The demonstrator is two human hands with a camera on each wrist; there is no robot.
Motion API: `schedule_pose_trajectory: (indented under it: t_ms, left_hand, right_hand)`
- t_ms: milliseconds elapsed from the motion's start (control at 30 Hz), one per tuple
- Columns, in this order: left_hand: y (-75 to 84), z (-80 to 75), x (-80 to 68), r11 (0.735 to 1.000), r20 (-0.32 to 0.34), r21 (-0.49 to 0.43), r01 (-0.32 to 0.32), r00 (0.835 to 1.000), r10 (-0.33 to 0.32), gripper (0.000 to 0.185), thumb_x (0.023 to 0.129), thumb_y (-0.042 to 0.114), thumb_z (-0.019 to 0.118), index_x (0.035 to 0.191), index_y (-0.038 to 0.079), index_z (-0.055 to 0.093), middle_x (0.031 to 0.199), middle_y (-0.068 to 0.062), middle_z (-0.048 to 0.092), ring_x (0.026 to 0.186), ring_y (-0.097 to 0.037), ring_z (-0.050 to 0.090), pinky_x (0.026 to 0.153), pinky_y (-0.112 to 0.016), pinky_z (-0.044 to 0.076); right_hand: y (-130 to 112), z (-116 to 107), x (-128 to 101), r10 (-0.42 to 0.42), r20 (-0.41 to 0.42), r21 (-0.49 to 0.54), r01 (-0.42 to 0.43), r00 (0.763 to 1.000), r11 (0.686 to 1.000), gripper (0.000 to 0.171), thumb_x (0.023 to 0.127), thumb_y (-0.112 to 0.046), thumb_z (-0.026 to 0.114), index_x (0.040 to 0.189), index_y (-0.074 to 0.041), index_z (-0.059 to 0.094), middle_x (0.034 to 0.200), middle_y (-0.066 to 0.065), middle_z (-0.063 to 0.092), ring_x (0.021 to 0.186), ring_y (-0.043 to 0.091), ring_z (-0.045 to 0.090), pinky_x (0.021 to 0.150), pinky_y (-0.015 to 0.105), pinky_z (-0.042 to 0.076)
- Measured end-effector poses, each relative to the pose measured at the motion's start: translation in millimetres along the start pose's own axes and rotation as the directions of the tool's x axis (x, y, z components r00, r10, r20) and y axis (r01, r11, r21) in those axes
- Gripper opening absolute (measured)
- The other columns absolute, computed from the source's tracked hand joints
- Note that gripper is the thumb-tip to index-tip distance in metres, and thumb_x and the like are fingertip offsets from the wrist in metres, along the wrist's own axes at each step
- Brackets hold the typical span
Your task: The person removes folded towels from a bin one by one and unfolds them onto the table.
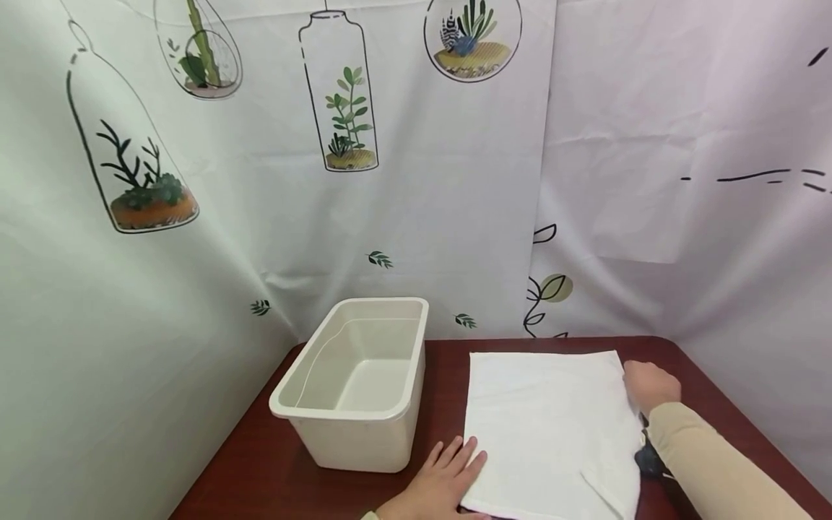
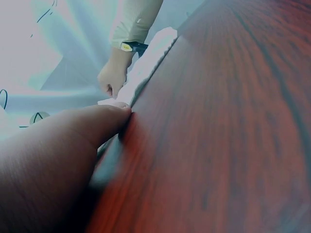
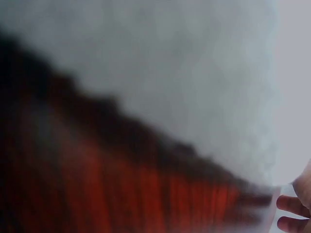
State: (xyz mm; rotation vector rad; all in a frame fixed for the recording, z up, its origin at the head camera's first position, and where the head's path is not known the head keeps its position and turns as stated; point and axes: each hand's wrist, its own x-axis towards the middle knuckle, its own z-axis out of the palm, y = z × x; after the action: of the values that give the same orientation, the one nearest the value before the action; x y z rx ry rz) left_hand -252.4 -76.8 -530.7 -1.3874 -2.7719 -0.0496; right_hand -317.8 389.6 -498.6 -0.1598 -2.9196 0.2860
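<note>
A white cloth [image 1: 552, 426] lies spread on the dark red table, with a small fold near its front right. My left hand [image 1: 437, 482] lies flat with fingers spread, its fingertips on the cloth's left edge near the front corner; its thumb [image 2: 109, 121] reaches along the edge in the left wrist view. At the far right edge, my right hand [image 1: 652, 386] has its fingers curled and pinches the cloth's border. Curled fingers [image 3: 291, 206] show at the corner of the right wrist view, beside the blurred cloth [image 3: 194, 73].
Left of the cloth stands a deep off-white plastic bin [image 1: 409, 426], with nothing visible inside. The reddish-brown table [image 1: 250, 462] ends at a white curtain [image 1: 455, 217] printed with plants in glass jars. A dark wrist strap [image 1: 650, 460] sits under the right forearm.
</note>
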Motion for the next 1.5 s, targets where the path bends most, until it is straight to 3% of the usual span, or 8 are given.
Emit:
schedule_pose_trajectory:
  t_ms: [167,300,433,567,767,933,1100,1500]
  left_hand:
    - [-3.3,-1.8,1.5,0.995,0.013,-0.102,-0.002,1.000,0.003,0.083,0.098,0.073,0.033,0.161,0.021,0.028,0.167,-0.004,0.022,0.153,-0.028,0.020,0.116,-0.058,0.026]
    - [-8.2,-2.9,5.1,0.988,-0.080,-0.157,-0.013,0.997,0.000,0.069,0.103,0.064,0.032,0.156,0.020,0.042,0.162,-0.003,0.036,0.149,-0.030,0.032,0.114,-0.058,0.031]
    - [-16.1,-3.7,14.3,0.986,-0.261,-0.167,-0.010,0.965,-0.034,0.053,0.108,0.045,0.037,0.145,0.013,0.057,0.149,-0.005,0.053,0.138,-0.031,0.047,0.111,-0.051,0.039]
    - [-23.3,-4.1,29.8,0.979,-0.331,-0.195,0.061,0.935,-0.124,0.049,0.106,0.037,0.044,0.143,0.008,0.057,0.147,-0.007,0.055,0.137,-0.032,0.048,0.111,-0.048,0.040]
    - [-28.8,-4.1,55.1,0.966,-0.286,-0.205,0.157,0.934,-0.212,0.055,0.102,0.039,0.051,0.146,0.006,0.054,0.151,-0.010,0.051,0.142,-0.035,0.043,0.114,-0.048,0.037]
    - [-32.2,0.5,72.5,0.958,-0.239,-0.208,0.196,0.940,-0.244,0.063,0.101,0.045,0.051,0.150,0.006,0.048,0.155,-0.012,0.045,0.145,-0.035,0.038,0.116,-0.050,0.033]
    - [-30.7,3.1,81.8,0.943,-0.169,-0.255,0.213,0.951,-0.260,0.071,0.099,0.051,0.052,0.155,0.008,0.041,0.160,-0.012,0.039,0.149,-0.036,0.031,0.117,-0.055,0.029]
    - [-28.8,7.9,82.9,0.951,-0.087,-0.167,0.262,0.957,-0.278,0.074,0.099,0.060,0.044,0.156,0.011,0.040,0.161,-0.006,0.037,0.150,-0.031,0.030,0.119,-0.051,0.026]
  right_hand:
    - [-2,-7,-2,0.018,-0.001,0.025,-0.018,1.000,1.000,0.035,0.094,-0.013,0.066,0.117,0.011,0.057,0.098,0.033,0.066,0.076,0.045,0.065,0.060,0.057,0.053]
    - [-10,-19,-7,0.013,-0.024,0.042,-0.012,1.000,0.999,0.048,0.094,-0.020,0.069,0.126,0.012,0.053,0.108,0.035,0.065,0.085,0.047,0.065,0.066,0.059,0.053]
    - [-28,-29,-18,-0.039,-0.049,0.042,0.041,0.998,0.998,0.047,0.092,-0.023,0.072,0.123,0.009,0.059,0.107,0.029,0.068,0.089,0.043,0.067,0.072,0.057,0.054]
    - [-50,-33,-41,-0.111,-0.036,0.044,0.113,0.993,0.993,0.036,0.091,-0.025,0.073,0.114,0.001,0.067,0.088,0.009,0.071,0.072,0.022,0.065,0.061,0.044,0.053]
    - [-89,-23,-96,-0.254,-0.011,0.046,0.254,0.967,0.966,0.021,0.084,-0.033,0.079,0.097,-0.019,0.072,0.066,-0.015,0.055,0.057,0.002,0.047,0.052,0.030,0.042]
    - [-116,-18,-130,-0.350,0.082,0.028,0.349,0.933,0.937,0.030,0.077,-0.046,0.082,0.093,-0.025,0.067,0.060,-0.017,0.047,0.056,0.001,0.041,0.051,0.030,0.040]
    - [-123,-14,-140,-0.279,0.199,-0.013,0.287,0.939,0.958,0.033,0.075,-0.041,0.083,0.094,-0.023,0.063,0.065,-0.012,0.054,0.059,0.007,0.049,0.057,0.038,0.048]
    - [-111,-12,-155,-0.294,0.160,0.017,0.295,0.942,0.955,0.030,0.076,-0.014,0.071,0.102,-0.020,0.057,0.057,-0.011,0.041,0.050,0.008,0.033,0.047,0.029,0.032]
